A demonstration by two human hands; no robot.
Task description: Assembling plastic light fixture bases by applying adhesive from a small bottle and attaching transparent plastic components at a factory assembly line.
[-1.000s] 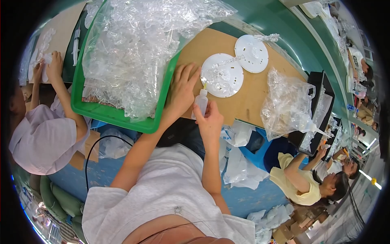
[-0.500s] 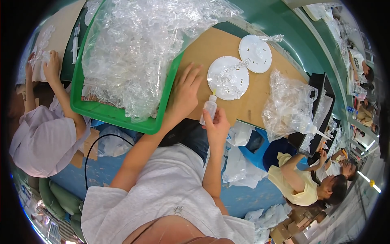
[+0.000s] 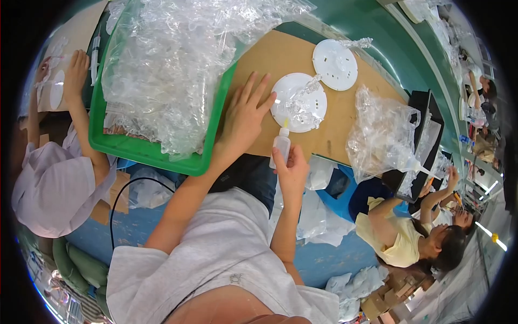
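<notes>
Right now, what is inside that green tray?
A clear bag of clear pieces fills most of the green tray; what lies directly beneath it cannot be seen.

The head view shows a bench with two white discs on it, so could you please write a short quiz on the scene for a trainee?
1. What does the person's right hand hold?
2. True or false: the person's left hand is closed in a fist.
3. Which stands just to the left of the left hand?
A) a green tray
B) a black bin
C) a blue stool

Key:
1. A small translucent bottle, its yellow tip toward the nearer white disc.
2. False; its fingers are spread.
3. A.
</notes>
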